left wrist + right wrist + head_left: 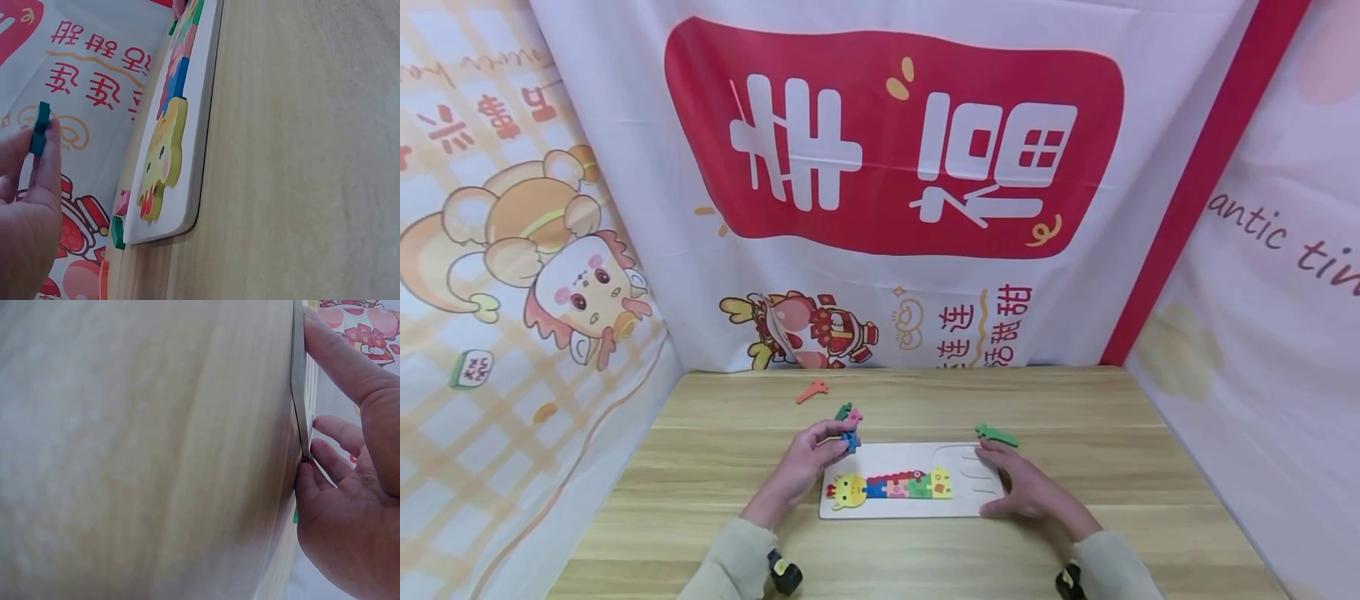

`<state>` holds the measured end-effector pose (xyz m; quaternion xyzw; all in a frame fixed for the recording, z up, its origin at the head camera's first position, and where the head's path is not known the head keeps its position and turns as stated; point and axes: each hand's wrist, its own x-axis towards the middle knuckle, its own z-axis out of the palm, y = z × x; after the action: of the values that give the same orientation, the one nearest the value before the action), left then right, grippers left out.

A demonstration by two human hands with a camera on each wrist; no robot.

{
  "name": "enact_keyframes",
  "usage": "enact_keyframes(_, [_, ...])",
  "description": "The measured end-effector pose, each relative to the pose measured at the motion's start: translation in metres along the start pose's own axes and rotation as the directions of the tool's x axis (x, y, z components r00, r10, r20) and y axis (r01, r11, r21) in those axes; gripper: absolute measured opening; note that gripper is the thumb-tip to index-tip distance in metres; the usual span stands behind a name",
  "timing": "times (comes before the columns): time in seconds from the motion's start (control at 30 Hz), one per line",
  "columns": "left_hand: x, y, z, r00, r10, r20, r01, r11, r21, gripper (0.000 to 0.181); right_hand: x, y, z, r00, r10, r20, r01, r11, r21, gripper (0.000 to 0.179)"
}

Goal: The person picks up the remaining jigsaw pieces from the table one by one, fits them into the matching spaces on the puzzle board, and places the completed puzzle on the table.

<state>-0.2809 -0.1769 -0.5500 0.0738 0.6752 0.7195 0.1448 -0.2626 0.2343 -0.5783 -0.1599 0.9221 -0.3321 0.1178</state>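
Note:
My left hand (805,460) pinches a small blue puzzle piece (851,442) between thumb and fingertips, above the left back corner of a white puzzle board (887,510). In the left wrist view the same piece (40,129) looks teal and is seen edge-on. On the board lies a giraffe puzzle: a yellow head (850,492) at the left, then a neck of blue, pink, green and yellow pieces, with a red strip along the back. The board's right part shows bare recessed outlines. Spanning the board's right end, my right hand (1026,485) holds it, thumb at the front edge.
Behind the board's left corner lie a pink piece (856,416) and a dark green piece (843,411). Farther back is an orange piece (811,392). A long green piece (997,435) lies behind the right end. Printed cloth (895,275) encloses the wooden table (730,433).

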Motion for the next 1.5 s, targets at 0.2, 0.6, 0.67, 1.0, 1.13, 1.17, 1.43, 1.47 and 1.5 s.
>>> enact_keyframes(0.2, [0.003, -0.002, 0.006, 0.99, -0.049, -0.135, 0.054, 0.998, 0.035, 0.03, -0.003, 0.001, -0.001, 0.999, -0.044, -0.011, 0.044, 0.999, 0.001, 0.102])
enact_keyframes(0.6, [0.003, -0.004, 0.008, 0.986, -0.02, -0.167, 0.038, 0.994, 0.103, 0.042, -0.003, 0.003, 0.0, 0.999, -0.042, -0.013, 0.042, 0.999, 0.007, 0.102])
enact_keyframes(0.67, [0.003, -0.004, 0.008, 0.986, -0.026, -0.164, 0.045, 0.992, 0.115, 0.041, -0.003, 0.003, 0.0, 0.999, -0.038, -0.012, 0.038, 0.999, 0.008, 0.102])
enact_keyframes(1.0, [0.005, -0.003, 0.009, 0.985, -0.039, -0.168, 0.064, 0.988, 0.144, 0.038, -0.005, 0.004, 0.0, 0.996, -0.086, -0.027, 0.086, 0.996, -0.016, 0.102])
enact_keyframes(1.13, [0.007, -0.001, 0.012, 0.987, -0.028, -0.159, 0.057, 0.983, 0.176, 0.041, -0.005, 0.003, 0.0, 0.996, -0.088, -0.027, 0.087, 0.996, -0.011, 0.101])
enact_keyframes(1.17, [0.008, -0.001, 0.013, 0.988, -0.024, -0.156, 0.054, 0.981, 0.189, 0.04, -0.005, 0.003, -0.001, 0.996, -0.088, -0.026, 0.088, 0.996, -0.01, 0.101])
enact_keyframes(1.43, [0.026, 0.002, 0.033, 0.995, -0.001, -0.1, 0.026, 0.968, 0.249, 0.031, -0.004, 0.001, -0.002, 0.997, -0.077, -0.018, 0.076, 0.997, -0.014, 0.101])
enact_keyframes(1.47, [0.028, 0.002, 0.036, 0.996, 0.0, -0.091, 0.024, 0.967, 0.253, 0.03, -0.003, 0.001, -0.002, 0.997, -0.074, -0.017, 0.074, 0.997, -0.012, 0.101])
enact_keyframes(1.5, [0.031, 0.001, 0.04, 0.997, 0.002, -0.08, 0.019, 0.965, 0.26, 0.03, -0.003, 0.0, -0.002, 0.997, -0.07, -0.014, 0.07, 0.998, -0.011, 0.101])
